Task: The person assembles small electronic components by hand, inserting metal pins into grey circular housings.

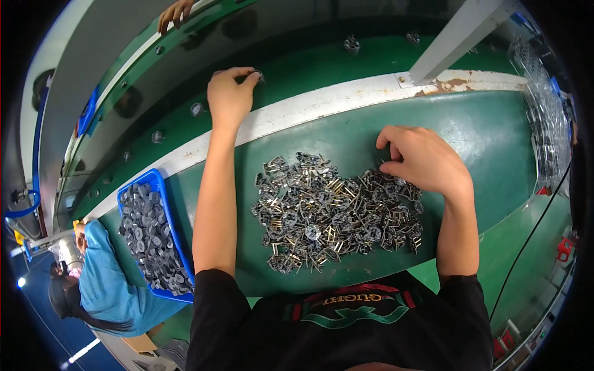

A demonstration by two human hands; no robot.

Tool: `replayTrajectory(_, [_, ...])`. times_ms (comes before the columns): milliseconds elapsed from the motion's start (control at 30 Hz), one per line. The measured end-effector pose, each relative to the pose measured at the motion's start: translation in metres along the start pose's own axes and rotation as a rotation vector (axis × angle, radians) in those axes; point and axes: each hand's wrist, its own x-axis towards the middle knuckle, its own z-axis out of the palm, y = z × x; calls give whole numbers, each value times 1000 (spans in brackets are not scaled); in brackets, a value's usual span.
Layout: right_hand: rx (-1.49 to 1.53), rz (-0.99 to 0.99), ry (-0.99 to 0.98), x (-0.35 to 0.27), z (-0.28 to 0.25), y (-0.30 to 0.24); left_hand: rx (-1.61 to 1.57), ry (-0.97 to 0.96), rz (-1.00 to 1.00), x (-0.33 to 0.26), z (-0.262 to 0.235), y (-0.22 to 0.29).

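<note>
My left hand [231,94] reaches over the green conveyor belt [303,69] beyond the table. Its thumb and forefinger pinch a small round electrical part [258,76], mostly covered by the fingertips. On the green table in front of me lies a heap of similar parts [312,232], dark and clear discs with shiny metal pins. My right hand [424,159] hovers at the heap's far right edge, its fingers curled and the thumb apart from the forefinger. The thumb tip is close to the parts there; no held part shows between the fingers.
A blue tray [172,232] of grey plastic pieces stands left of the heap. A white rail [352,94] and slanted post [455,43] divide table from belt. Spaced parts [197,109] lie on the belt. Another person's hand [176,15] appears beyond; a blue-sleeved person [117,278] sits at left.
</note>
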Motion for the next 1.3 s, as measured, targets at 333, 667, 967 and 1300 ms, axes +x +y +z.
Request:
replayTrajectory(333, [76, -123, 155, 2, 3, 3, 402, 117, 112, -10, -58, -56])
replayTrajectory(667, [-78, -232, 466, 19, 13, 16, 17, -90, 72, -36, -62, -22])
replayTrajectory(967, [386, -512, 639, 18, 19, -11, -346, -97, 308, -62, -58, 80])
replayTrajectory(1300, [399, -564, 804, 13, 30, -30, -667, -311, 230, -110, -27, 120])
